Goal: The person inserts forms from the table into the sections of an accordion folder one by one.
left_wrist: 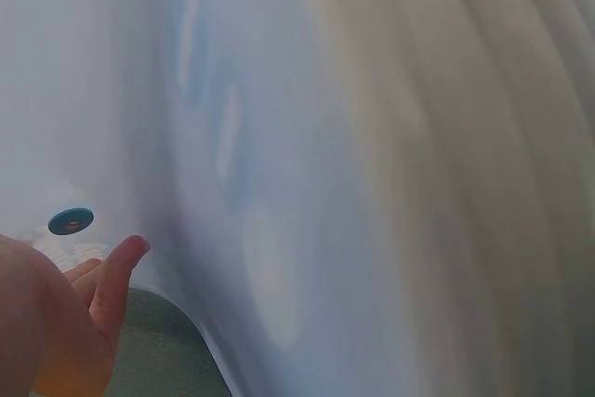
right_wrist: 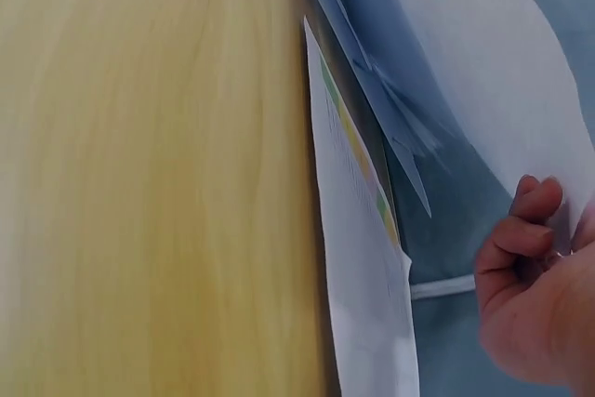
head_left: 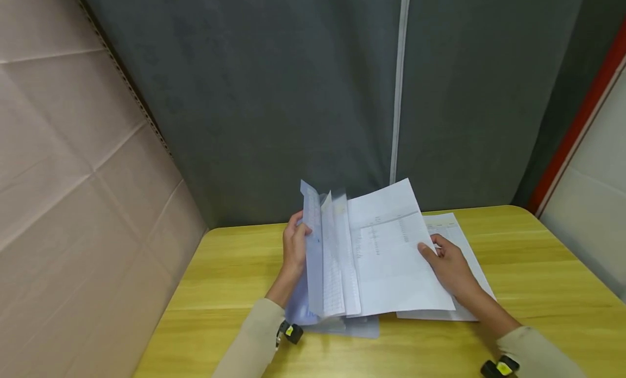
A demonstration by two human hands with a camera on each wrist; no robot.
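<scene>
A translucent blue folder (head_left: 318,269) stands half open on the yellow table (head_left: 230,280), its leaves fanned upward. My left hand (head_left: 295,239) grips the raised leaves from the left side, and in the left wrist view the blurred leaves (left_wrist: 353,165) fill the frame beside my fingers (left_wrist: 107,290). My right hand (head_left: 440,256) pinches the right edge of a white printed sheet (head_left: 391,253), thumb on top, holding it slanted against the folder. The right wrist view shows that sheet (right_wrist: 502,90) above my curled fingers (right_wrist: 521,248).
A second printed sheet (head_left: 457,234) with a coloured header lies flat on the table under my right hand, and the right wrist view shows this second sheet (right_wrist: 358,258) edge-on. A grey curtain (head_left: 313,95) hangs behind the table and cardboard panels (head_left: 73,177) wall the left side.
</scene>
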